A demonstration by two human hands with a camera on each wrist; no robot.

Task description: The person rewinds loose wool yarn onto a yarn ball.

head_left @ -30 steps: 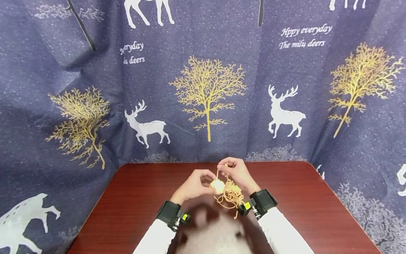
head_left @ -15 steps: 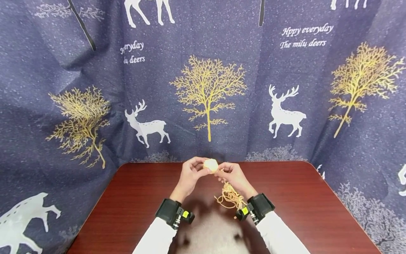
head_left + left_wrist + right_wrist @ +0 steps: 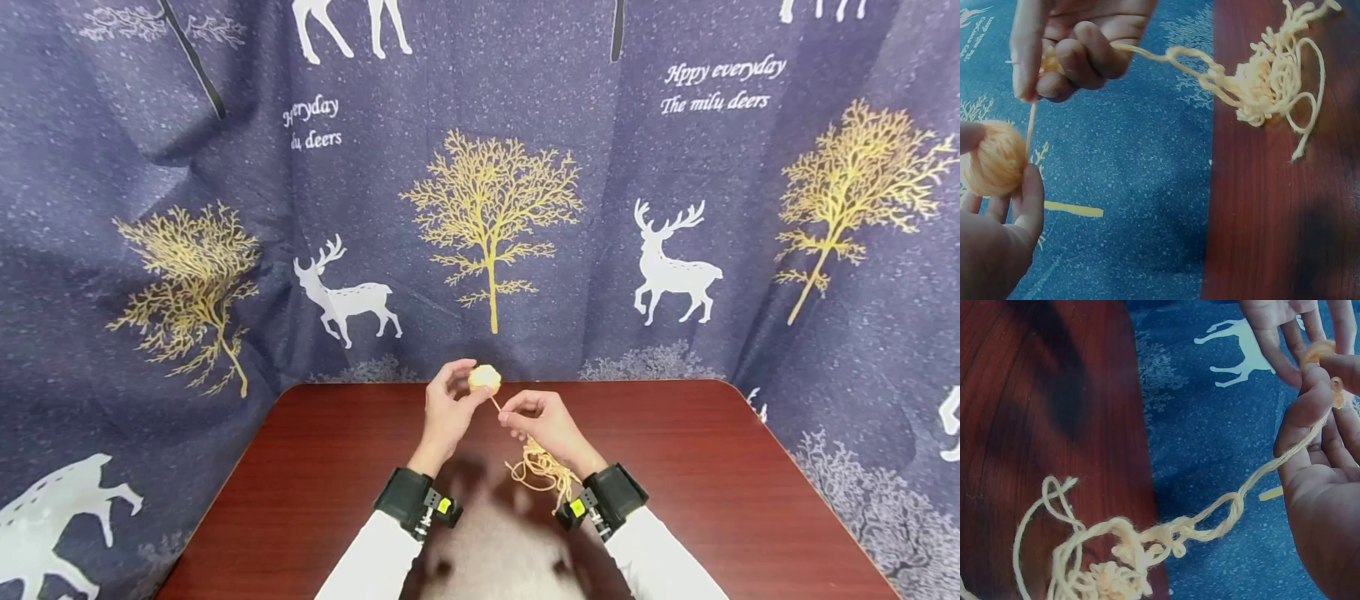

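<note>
A small ball of pale orange yarn (image 3: 485,379) is gripped by my left hand (image 3: 446,417), raised over the far edge of the table. Fingers and thumb hold it from opposite sides in the left wrist view, where its wound strands (image 3: 996,161) show. My right hand (image 3: 551,427), lower and to the right, pinches the yarn strand (image 3: 1031,128) that runs taut from the ball. Behind those fingertips the yarn passes through the right palm and trails off in loops to a loose tangle of yarn (image 3: 547,471), seen large in the right wrist view.
The red-brown wooden table (image 3: 322,492) has rounded far corners. Right behind it hangs a dark blue cloth (image 3: 525,350) printed with white deer and golden trees. Black wrist bands with small cameras (image 3: 442,507) sit on both wrists.
Both hands first came together farther up; the left then rose slightly left with the ball. The right hand went from above the ball to below right, a short taut strand now between them.
</note>
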